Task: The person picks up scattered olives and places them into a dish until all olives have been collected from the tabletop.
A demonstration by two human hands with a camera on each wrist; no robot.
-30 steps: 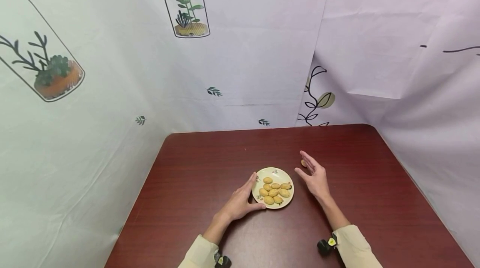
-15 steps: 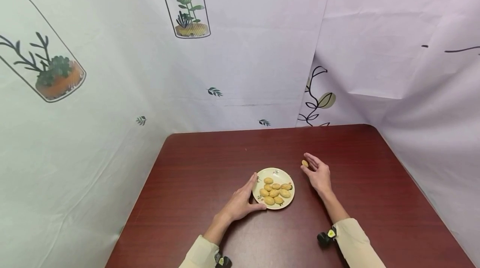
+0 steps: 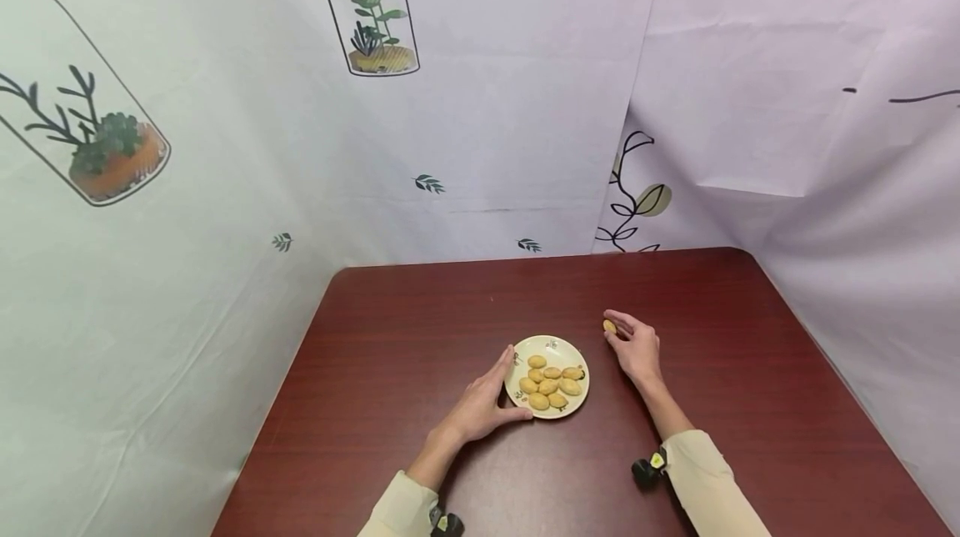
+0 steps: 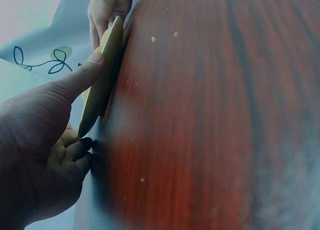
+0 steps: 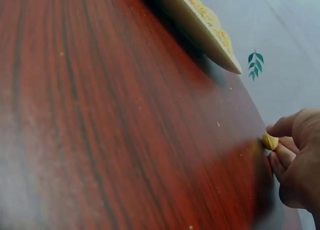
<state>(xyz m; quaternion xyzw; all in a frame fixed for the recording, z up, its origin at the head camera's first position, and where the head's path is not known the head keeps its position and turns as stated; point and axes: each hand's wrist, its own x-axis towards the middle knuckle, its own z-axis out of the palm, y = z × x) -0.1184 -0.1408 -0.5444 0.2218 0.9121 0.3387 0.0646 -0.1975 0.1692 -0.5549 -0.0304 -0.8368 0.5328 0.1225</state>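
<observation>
A cream plate (image 3: 562, 358) with a small printed pattern stands on the table, holding several oval golden biscuits (image 3: 547, 387). My left hand (image 3: 478, 405) grips the plate's left side, and in the left wrist view its thumb lies on the rim of the plate (image 4: 104, 82). Right of the plate, my right hand (image 3: 637, 352) pinches one small oval biscuit (image 3: 609, 326). Seen from the right wrist, this biscuit (image 5: 270, 142) sits between thumb and fingers, close over the tabletop.
The dark red wooden table (image 3: 420, 312) has a few pale crumbs (image 4: 153, 39) on it. Behind and beside it hangs a white cloth (image 3: 480, 128) printed with plants. Each wrist wears a small black camera (image 3: 647, 472).
My right hand's fingers and thumb have closed in around the single biscuit beside the plate. The left hand and the plate stay where they were.
</observation>
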